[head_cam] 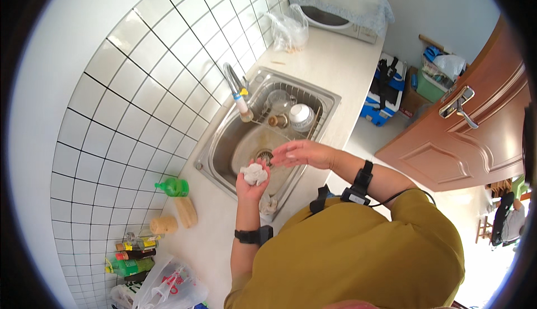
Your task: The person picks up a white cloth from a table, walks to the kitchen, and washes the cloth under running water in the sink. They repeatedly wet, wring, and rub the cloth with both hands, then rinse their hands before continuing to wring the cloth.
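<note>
My left hand [248, 189] is palm up over the near left part of the stainless-steel sink [228, 158]. It holds a crumpled white wad [254, 174], which looks like wet cloth or paper. To its right, my right hand [304, 154] hovers above the basin with fingers extended and nothing in them. The drain strainer [265, 156] shows partly between the two hands. Beyond them curves the faucet [235, 84], with a filter tip; whether water runs is not plain. Another crumpled pale cloth [268, 205] lies at the sink's near edge.
A wire rack [325, 118] in the sink holds white bowls [301, 116], a brown cup [277, 121] and a glass lid [277, 101]. Loofah pieces [186, 212], a green bottle [174, 187] and plastic bags [170, 286] stand left. A microwave [335, 19] sits behind; a door [465, 141] stands right.
</note>
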A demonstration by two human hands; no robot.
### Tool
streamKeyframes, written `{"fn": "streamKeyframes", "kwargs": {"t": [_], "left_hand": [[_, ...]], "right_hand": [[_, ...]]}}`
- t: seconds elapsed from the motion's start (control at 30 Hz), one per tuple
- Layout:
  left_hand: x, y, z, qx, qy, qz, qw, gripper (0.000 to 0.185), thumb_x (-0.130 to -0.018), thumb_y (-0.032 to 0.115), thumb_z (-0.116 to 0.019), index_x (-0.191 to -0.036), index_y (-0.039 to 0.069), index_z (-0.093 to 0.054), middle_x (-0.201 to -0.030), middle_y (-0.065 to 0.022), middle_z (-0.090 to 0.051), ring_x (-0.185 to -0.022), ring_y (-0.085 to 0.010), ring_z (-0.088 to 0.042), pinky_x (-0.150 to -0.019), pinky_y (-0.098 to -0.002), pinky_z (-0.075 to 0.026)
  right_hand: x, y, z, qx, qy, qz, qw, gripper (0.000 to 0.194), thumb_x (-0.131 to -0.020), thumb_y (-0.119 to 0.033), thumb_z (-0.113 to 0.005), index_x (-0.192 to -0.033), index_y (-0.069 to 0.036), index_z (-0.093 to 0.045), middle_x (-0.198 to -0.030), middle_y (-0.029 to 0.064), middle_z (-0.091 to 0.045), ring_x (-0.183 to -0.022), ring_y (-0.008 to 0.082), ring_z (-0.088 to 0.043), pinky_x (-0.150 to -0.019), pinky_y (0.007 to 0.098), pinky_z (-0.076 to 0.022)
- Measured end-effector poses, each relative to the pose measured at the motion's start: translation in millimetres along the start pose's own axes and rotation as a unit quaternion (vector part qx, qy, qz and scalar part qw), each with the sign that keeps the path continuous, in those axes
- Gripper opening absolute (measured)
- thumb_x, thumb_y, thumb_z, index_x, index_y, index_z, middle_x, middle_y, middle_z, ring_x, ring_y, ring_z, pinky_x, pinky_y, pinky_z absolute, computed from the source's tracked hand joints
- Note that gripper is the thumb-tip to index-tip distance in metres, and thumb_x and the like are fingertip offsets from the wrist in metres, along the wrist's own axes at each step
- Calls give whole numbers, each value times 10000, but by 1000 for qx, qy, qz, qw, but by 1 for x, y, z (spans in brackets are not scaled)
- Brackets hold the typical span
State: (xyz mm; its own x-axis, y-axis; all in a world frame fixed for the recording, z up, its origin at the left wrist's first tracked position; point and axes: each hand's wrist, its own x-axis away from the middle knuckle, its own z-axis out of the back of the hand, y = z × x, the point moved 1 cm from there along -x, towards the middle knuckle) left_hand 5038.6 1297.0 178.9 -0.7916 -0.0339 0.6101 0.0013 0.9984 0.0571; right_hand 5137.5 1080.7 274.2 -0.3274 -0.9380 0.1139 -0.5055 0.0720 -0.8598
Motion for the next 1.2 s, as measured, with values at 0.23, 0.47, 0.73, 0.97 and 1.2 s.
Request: {"fn": "streamKeyframes", "kwargs": {"t": [0.23, 0.47, 0.73, 0.97, 1.2], "left_hand": [[10, 5, -17, -69, -94, -90, 989, 289, -924, 258, -399, -1131, 90, -510, -1137, -131, -549, -1085, -317, -507, -929, -486, -397], [10, -9, -60, -331, -116, -279, 894, 463, -878, 84, -503, -1324, 74, -377, -1166, -74, -500, -1054, -183, -490, -901, -318, -399], [29, -11, -67, -371, -104, -232, 893, 501, -886, 156, -506, -1352, 88, -335, -1185, -42, -498, -1085, -136, -470, -882, -315, -401], [22, -11, -63, -437, -33, -241, 866, 488, -880, 205, -540, -1324, 84, -378, -1163, -49, -517, -1016, -139, -513, -791, -318, -457], [24, -5, -61, -539, -50, -270, 796, 472, -844, 161, -590, -1274, 43, -437, -1137, -66, -540, -972, -133, -536, -721, -291, -486]], "right_hand": [[-39, 3, -3, 124, 70, -90, 986, 467, -897, -286, -531, -1299, -76, -419, -1240, 75, -516, -1110, 162, -509, -921, 311, -405], [-89, 22, -7, 196, 102, -38, 975, 424, -875, -260, -574, -1230, -53, -470, -1034, 30, -561, -820, 92, -526, -645, 237, -454], [-95, 19, 11, 141, 185, -34, 972, 268, -878, -202, -568, -1087, -38, -604, -919, 28, -626, -762, 92, -572, -644, 235, -478], [-99, 20, 16, 106, 141, -20, 984, 243, -850, -155, -602, -1064, -41, -587, -932, 26, -609, -803, 87, -560, -681, 226, -448], [-101, 32, 32, 148, 106, 32, 983, 190, -777, -38, -653, -952, -48, -577, -912, 10, -589, -817, 76, -541, -697, 224, -433]]}}
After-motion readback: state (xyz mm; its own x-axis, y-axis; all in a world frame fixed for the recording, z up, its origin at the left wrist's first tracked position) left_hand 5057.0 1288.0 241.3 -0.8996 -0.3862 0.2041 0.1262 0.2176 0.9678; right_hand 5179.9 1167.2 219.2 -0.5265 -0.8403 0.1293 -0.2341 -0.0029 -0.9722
